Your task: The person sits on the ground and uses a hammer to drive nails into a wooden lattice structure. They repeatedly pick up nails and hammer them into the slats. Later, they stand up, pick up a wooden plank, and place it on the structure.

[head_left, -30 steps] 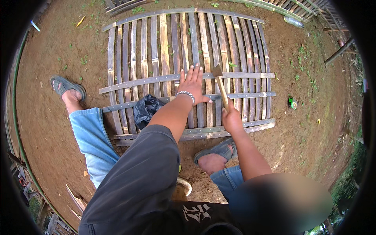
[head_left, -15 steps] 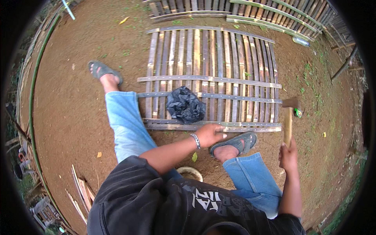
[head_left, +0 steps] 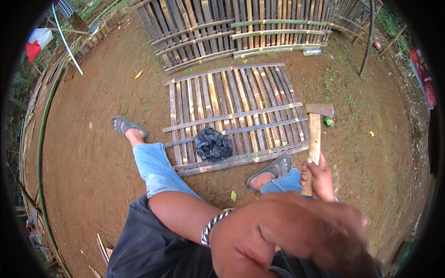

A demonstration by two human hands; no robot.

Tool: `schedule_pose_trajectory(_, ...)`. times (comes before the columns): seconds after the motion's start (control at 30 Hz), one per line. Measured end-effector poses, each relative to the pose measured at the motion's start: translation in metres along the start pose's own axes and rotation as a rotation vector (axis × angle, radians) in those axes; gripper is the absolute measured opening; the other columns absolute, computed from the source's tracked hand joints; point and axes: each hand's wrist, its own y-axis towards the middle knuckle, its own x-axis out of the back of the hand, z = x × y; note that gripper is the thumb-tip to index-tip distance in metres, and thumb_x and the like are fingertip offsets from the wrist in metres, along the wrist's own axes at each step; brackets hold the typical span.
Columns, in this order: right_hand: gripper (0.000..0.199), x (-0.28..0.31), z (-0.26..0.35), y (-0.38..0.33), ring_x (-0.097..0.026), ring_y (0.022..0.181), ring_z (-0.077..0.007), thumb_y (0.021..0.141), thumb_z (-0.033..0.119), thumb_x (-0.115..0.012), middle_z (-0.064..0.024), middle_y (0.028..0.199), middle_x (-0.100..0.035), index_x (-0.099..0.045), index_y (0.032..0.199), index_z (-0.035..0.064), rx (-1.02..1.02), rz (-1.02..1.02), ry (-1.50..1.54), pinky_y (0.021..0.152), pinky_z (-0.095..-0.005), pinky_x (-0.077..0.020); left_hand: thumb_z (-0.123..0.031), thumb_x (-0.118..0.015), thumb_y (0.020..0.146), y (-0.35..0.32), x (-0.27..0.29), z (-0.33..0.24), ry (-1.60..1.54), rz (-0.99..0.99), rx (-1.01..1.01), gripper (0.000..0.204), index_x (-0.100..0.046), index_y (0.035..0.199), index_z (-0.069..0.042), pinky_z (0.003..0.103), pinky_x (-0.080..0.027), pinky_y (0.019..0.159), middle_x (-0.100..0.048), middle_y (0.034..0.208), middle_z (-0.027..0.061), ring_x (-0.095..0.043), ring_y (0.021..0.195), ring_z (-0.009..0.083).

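Observation:
My right hand (head_left: 319, 178) grips the wooden handle of a hammer (head_left: 315, 129), head up, held upright just right of a bamboo slat panel (head_left: 241, 111) lying flat on the dirt. My left hand (head_left: 287, 236) is raised very close to the camera, large and blurred, with a metal bracelet (head_left: 211, 227) on its wrist; whether its fingers hold anything I cannot tell. A crumpled black plastic bag (head_left: 213, 144) lies on the panel's near edge. My sandalled feet (head_left: 127, 127) (head_left: 273, 169) rest on the ground on either side of the bag.
More bamboo panels (head_left: 241, 28) lean or lie at the far side. A small green object (head_left: 328, 122) sits on the dirt next to the hammer head. A green hose or pole (head_left: 41, 139) curves along the left. A flag (head_left: 37, 39) hangs at far left.
My left hand left the panel's near edge and rose up close to the camera. My right hand still holds the hammer upright, after having it over the slats a second ago.

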Motion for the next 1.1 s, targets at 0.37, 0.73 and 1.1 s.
schedule_pose_trajectory(0.37,0.043,-0.025,0.022,-0.015,-0.053,0.055,-0.0136,0.096,0.005,-0.055,-0.0052,0.078,-0.053,-0.039,0.136,0.0081,0.191,0.056,-0.120,0.047,-0.0293,-0.0471,-0.031,-0.067,0.093,0.017,-0.058,-0.026,-0.129,0.089,-0.172,0.046,-0.050,0.122,0.000,0.043,-0.047,0.097,-0.070,0.101,0.0134,-0.067,0.100,0.0261)
schedule_pose_trajectory(0.73,0.034,-0.030,0.023,-0.017,-0.051,0.055,-0.0130,0.094,0.005,-0.057,-0.0048,0.078,-0.053,-0.043,0.125,0.0084,0.214,0.028,0.027,0.045,-0.0289,-0.0460,-0.039,-0.066,0.093,0.009,-0.082,-0.036,-0.190,0.144,-0.267,0.068,-0.035,0.140,0.001,0.043,-0.044,0.098,-0.068,0.104,0.0140,-0.065,0.104,0.0270)
schedule_pose_trajectory(1.1,0.042,-0.025,0.067,-0.061,-0.050,0.054,-0.0122,0.098,0.008,-0.055,-0.0070,0.083,-0.052,-0.038,0.136,0.0097,0.148,0.015,0.157,0.045,-0.0259,-0.0447,-0.026,-0.055,0.103,-0.094,0.170,0.001,0.819,-1.196,0.127,0.029,-0.056,0.085,-0.004,0.033,-0.053,0.079,-0.062,0.081,0.0071,-0.065,0.079,0.0199)
